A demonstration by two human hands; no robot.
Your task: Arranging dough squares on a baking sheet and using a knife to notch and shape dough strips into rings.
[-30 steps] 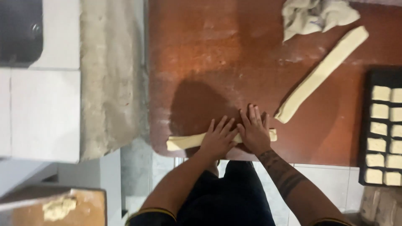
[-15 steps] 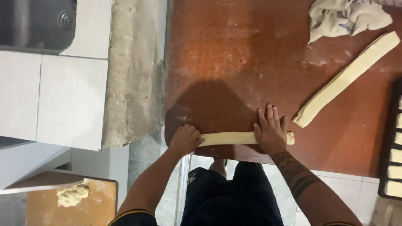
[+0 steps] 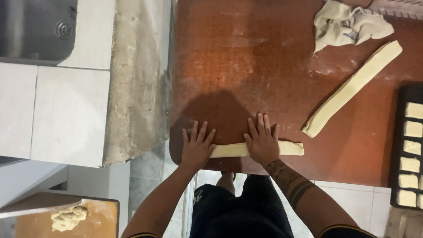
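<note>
Reddish-brown and dusted with flour, the work surface (image 3: 273,57) fills most of the head view, with white tiled counters and a grey sink (image 3: 35,28) off to its left.

Near the front edge of the surface lies a pale dough roll (image 3: 288,148), stretched crosswise in front of the person. The left hand (image 3: 197,147) lies flat on the roll's left end, fingers spread and pointing away from the body; the right hand (image 3: 263,143) lies flat near its middle, fingers likewise spread. Neither grip closes round anything: both palms are open and press down on the dough, which seems the natural way to hold it for rolling it thinner and longer. The right-hand stretch of the roll shows bare beyond the right hand.

Farther back and to the right, a second, longer dough strip (image 3: 352,88) lies at a slant, well apart from the hands, likely set aside so it does not get in the way. Beyond its upper end sits a crumpled whitish cloth (image 3: 348,26). At the right edge, a dark tray (image 3: 394,145) holds rows of small cut dough pieces (image 3: 412,147), placed within reach of the rolling spot.

At the lower left, on a lower wooden board (image 3: 97,220), rests a small lump of dough (image 3: 68,217).
</note>
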